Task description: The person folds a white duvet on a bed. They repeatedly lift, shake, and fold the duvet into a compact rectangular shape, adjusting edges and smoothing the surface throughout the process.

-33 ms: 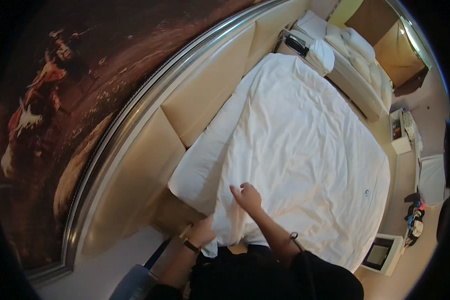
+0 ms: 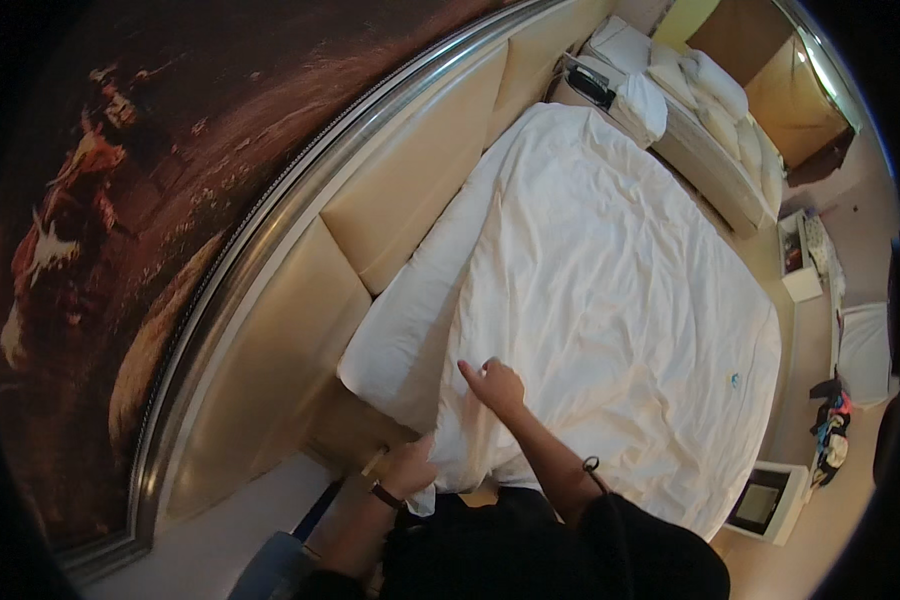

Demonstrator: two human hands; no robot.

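A white duvet (image 2: 610, 290), creased all over, covers most of the bed. Along the headboard side a strip of the white sheeted mattress (image 2: 390, 350) shows beside the duvet's edge. At the near corner my left hand (image 2: 408, 470) is closed on the duvet, and a bit of white cloth hangs below it. My right hand (image 2: 497, 388) is over the duvet, near its left edge. Its thumb and a finger stand apart, the other fingers are partly curled and hidden, and I see nothing held in it.
A tan padded headboard (image 2: 410, 200) with a silver frame runs along the left. Beyond the bed's far end stand a nightstand with a black object (image 2: 590, 88) and a second bed (image 2: 710, 165) heaped with white bedding. White open boxes (image 2: 770, 502) line the right wall. A blue-grey object (image 2: 270, 565) is at lower left.
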